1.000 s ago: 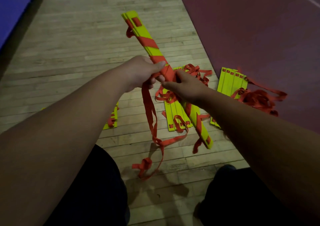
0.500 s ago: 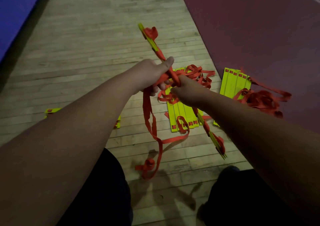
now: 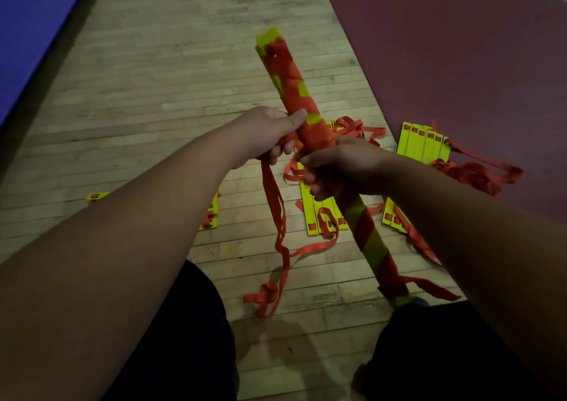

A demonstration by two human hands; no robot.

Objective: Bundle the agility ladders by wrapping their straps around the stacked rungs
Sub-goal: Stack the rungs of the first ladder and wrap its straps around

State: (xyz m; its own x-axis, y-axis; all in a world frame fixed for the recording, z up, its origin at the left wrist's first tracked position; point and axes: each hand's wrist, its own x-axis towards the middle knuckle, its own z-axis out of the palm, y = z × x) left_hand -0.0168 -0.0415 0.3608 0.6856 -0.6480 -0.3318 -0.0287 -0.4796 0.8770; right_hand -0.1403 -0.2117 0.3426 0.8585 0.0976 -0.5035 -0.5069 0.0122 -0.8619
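A stack of yellow ladder rungs (image 3: 287, 75), wound with orange strap, slants from upper middle down to my right knee. My left hand (image 3: 270, 133) grips the loose orange strap (image 3: 277, 213) just left of the bundle, thumb laid against the wraps. My right hand (image 3: 337, 164) curls round the bundle's middle from the right. The free strap hangs from my left hand down to the floor and ends in a small tangle.
On the wooden floor lie more yellow rung stacks (image 3: 319, 213) with tangled orange straps, one stack (image 3: 425, 143) at the edge of the dark red mat (image 3: 460, 47). Two more rung pieces (image 3: 210, 213) lie behind my left arm. A blue mat (image 3: 27, 23) borders the far left.
The bundle has rolled from edge-on back to its flat face, and another turn of strap lies round it. Both hands stay at its middle.
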